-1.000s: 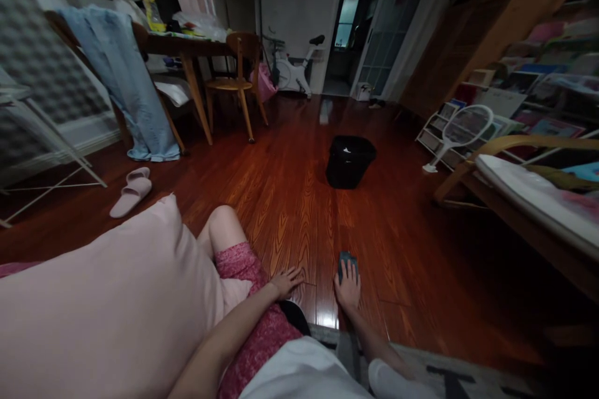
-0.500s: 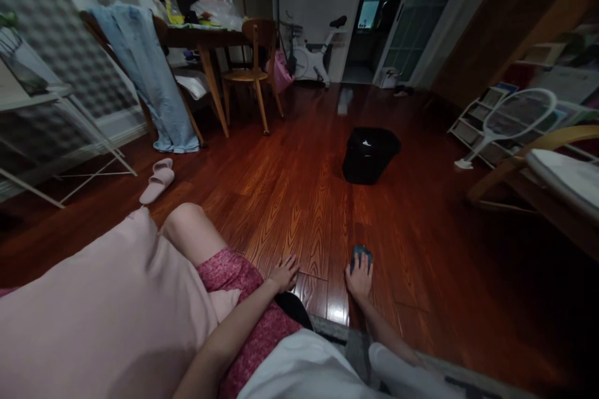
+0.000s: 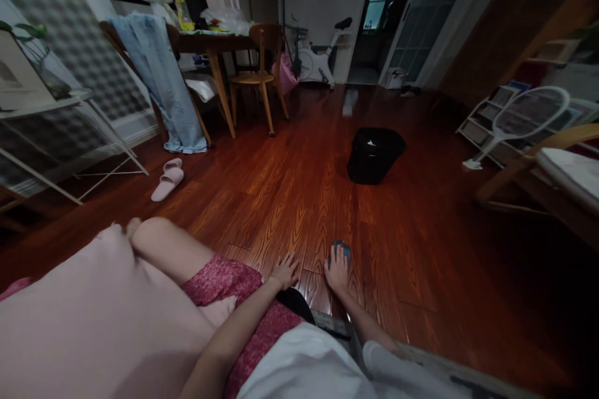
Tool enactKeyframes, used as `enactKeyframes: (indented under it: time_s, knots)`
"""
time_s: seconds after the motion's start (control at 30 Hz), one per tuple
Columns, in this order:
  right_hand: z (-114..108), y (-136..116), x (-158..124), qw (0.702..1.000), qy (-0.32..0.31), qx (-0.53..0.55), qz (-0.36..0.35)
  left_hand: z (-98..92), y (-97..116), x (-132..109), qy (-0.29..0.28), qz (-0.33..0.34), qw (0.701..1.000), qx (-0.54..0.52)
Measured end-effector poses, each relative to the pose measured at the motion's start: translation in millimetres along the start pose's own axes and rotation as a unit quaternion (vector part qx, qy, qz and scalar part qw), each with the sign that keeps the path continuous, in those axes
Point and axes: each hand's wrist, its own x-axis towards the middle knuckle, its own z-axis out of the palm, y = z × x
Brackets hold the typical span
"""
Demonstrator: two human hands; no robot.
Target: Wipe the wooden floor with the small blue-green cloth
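Note:
My right hand (image 3: 337,271) is held out low over the wooden floor with its fingers laid over a small dark blue-green object (image 3: 345,250). Its upper part shows beyond the fingers, but its kind I cannot make out. To the left, my left hand (image 3: 286,272) hangs beside my thigh, fingers loosely spread, with nothing in them. Just below it is a black curved thing (image 3: 298,304), partly hidden by the hand and clothing. Farther off on the floor stands a black trash bin (image 3: 374,156), out of reach of both hands.
A pink cushion (image 3: 84,318) lies at my left. Pink slippers (image 3: 168,181) are on the floor past it. Jeans (image 3: 171,87) hang over a chair by the table (image 3: 215,43). At the right are a white racket-shaped thing (image 3: 500,134) and a wooden-armed chair (image 3: 571,165).
My right hand has moved left, closer to my left hand, with the blue-green object. My left hand has hardly moved. The camera has turned slightly left.

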Motion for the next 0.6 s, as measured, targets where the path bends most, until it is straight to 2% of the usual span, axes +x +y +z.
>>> enactKeyframes:
  time_s: [0.13,0.2,0.27,0.33,0.4,0.47,0.53,0.6]
  knots:
    - [3.9,-3.8,-11.4,0.994,-0.024,-0.003,-0.111,3.8,0.2,6.0,0.003,0.004,1.0,-0.005]
    - [-0.7,9.3,-11.1,0.985,-0.037,-0.002,-0.166,6.5,-1.5,8.3,0.006,0.009,1.0,-0.009]
    - [-9.9,32.9,-6.9,0.983,-0.044,-0.004,-0.178,8.3,-3.7,8.7,0.009,0.01,1.0,-0.012]
    - [-21.3,62.6,-1.1,0.99,-0.039,-0.011,-0.136,9.0,-5.4,7.5,0.015,0.01,1.0,-0.015]
    - [-32.3,90.3,3.5,0.998,-0.022,-0.022,-0.059,8.9,-5.7,5.6,0.023,0.013,1.0,-0.016]
    - [-40.1,107.3,6.0,0.999,-0.007,-0.032,0.018,8.1,-4.6,3.4,0.035,0.014,0.999,-0.016]
    - [-42.8,108.2,6.8,0.996,0.004,-0.042,0.084,6.9,-3.0,1.1,0.044,0.012,0.999,-0.012]
    - [-40.1,93.0,6.8,0.989,0.018,-0.049,0.142,5.0,-1.6,-1.5,0.049,0.007,0.999,-0.006]
